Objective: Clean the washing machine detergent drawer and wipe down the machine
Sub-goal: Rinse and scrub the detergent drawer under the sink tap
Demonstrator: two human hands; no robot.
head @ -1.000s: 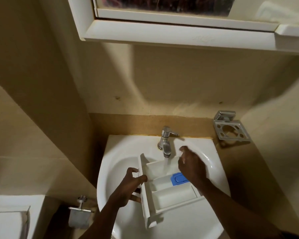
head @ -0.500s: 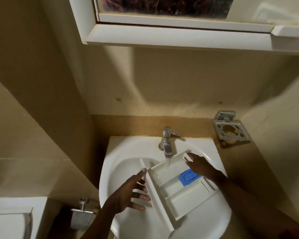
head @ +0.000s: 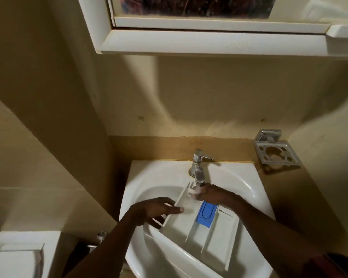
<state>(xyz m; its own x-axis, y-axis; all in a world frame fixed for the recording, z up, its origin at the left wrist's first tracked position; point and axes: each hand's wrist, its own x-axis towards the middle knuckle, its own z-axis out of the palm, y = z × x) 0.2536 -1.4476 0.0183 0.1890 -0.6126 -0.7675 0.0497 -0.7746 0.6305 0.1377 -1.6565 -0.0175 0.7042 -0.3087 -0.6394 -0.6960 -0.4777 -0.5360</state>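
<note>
Left hand (head: 149,211) pinches the detergent drawer's (head: 215,243) side wall, right hand (head: 213,195) grips its far end beneath the tap (head: 198,169), probably tilting it to drain into the sink (head: 149,173).

Glossy white ceramic basin (head: 239,177), shiny chrome metal tap (head: 197,167), and the white plastic detergent drawer (head: 215,249) looks matt, with a smooth blue plastic insert (head: 206,214).
</note>
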